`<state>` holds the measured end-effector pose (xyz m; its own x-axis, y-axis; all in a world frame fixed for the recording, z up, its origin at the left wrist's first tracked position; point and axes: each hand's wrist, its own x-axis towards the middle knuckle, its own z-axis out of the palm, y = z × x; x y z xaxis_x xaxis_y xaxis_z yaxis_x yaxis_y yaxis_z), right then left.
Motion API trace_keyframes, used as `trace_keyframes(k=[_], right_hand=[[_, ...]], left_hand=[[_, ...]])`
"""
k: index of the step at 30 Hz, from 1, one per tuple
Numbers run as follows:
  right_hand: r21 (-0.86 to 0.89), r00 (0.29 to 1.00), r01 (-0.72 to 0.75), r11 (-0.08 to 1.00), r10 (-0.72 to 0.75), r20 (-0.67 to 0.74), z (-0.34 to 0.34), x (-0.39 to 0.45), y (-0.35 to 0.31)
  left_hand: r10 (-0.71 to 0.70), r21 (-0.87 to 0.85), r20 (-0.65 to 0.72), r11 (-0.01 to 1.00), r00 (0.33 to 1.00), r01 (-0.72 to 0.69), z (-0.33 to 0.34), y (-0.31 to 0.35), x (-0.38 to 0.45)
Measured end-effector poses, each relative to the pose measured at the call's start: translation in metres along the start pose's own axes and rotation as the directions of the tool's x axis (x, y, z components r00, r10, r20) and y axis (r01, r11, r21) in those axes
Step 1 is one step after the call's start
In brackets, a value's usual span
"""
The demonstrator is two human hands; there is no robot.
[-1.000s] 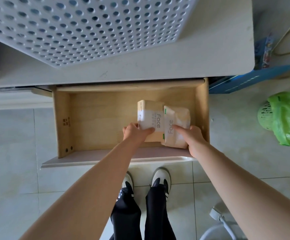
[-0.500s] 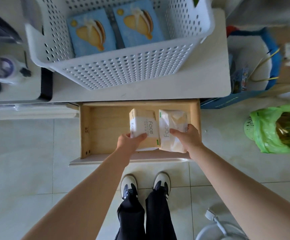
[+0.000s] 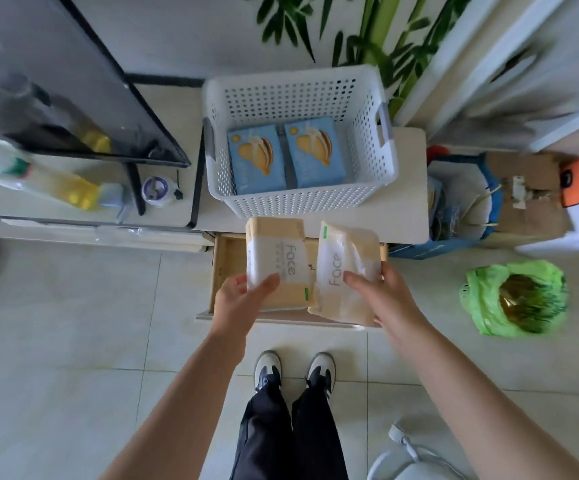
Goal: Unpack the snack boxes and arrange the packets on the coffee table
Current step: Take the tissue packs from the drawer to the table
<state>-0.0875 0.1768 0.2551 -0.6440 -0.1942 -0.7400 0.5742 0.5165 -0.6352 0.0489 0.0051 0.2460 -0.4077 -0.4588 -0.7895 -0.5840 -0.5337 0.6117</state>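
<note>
My left hand (image 3: 243, 299) grips a tan and white pack marked "Face" (image 3: 277, 258) by its near end. My right hand (image 3: 381, 292) grips a second, softer "Face" pack (image 3: 345, 268) beside it. Both packs are lifted above the open wooden drawer (image 3: 224, 261). Behind the drawer, a white perforated basket (image 3: 298, 202) stands on the white cabinet top (image 3: 409, 209). Two blue snack boxes (image 3: 286, 155) lie side by side inside the basket.
A dark screen (image 3: 73, 109) on a stand, a yellow bottle (image 3: 52, 181) and a small round tub (image 3: 156, 190) are at the left. A green-bagged bin (image 3: 516, 296) stands on the tiled floor at the right, near a blue container (image 3: 461, 209) and cardboard.
Both hands lifted the two packs up out of the drawer. My view rose and pulled back, so the basket with its blue boxes and the wall came into sight.
</note>
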Motion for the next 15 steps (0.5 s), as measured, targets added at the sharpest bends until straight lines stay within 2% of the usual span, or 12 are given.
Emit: trace_keyframes(k=[4,8,15], right_hand=[[0.001,0.997,0.073,0.997,-0.073,0.03,-0.003,-0.056,-0.042],[0.009,0.989,0.137,0.991,-0.137,0.059,0.0,-0.105,-0.075],[-0.109,0.966,0.224,0.968,-0.206,0.159,0.005,-0.172,-0.103]], left_hand=[[0.095,-0.074,-0.001,0.993,0.996,-0.094,-0.021,0.034,-0.063],[0.132,-0.132,-0.018,0.982,0.991,-0.134,-0.044,0.054,-0.112],[0.154,-0.244,-0.149,0.952,0.977,-0.187,-0.077,0.063,-0.192]])
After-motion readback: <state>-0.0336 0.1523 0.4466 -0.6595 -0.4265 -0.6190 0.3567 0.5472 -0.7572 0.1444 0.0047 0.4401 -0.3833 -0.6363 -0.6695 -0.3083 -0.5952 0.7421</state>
